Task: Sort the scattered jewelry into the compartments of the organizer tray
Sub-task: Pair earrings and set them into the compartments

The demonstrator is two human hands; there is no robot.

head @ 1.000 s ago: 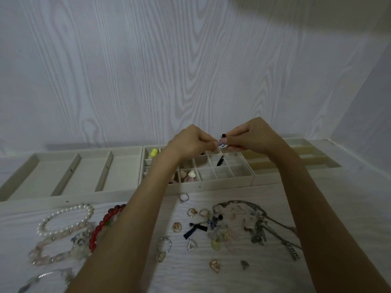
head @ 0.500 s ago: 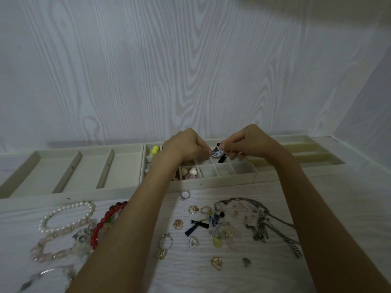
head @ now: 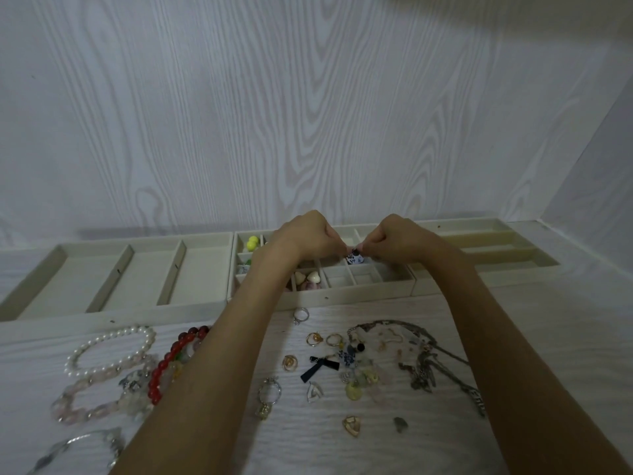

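A cream organizer tray with small square compartments stands in the middle at the back. Over it, my left hand and my right hand both pinch a small white earring with blue pattern and a black bead, which hangs low into a middle compartment. Yellow beads lie in the tray's back left cell and shell-like pieces in a front cell. Scattered rings, charms and a black bow lie on the table in front, between my forearms.
A wide tray with three long compartments stands at the left and another long-slotted tray at the right. A pearl bracelet, a red bead bracelet and pink bracelets lie front left. A tangle of chains lies right.
Both hands have lowered with the earring, from above the tray down to a middle compartment. The view has tilted down a little.
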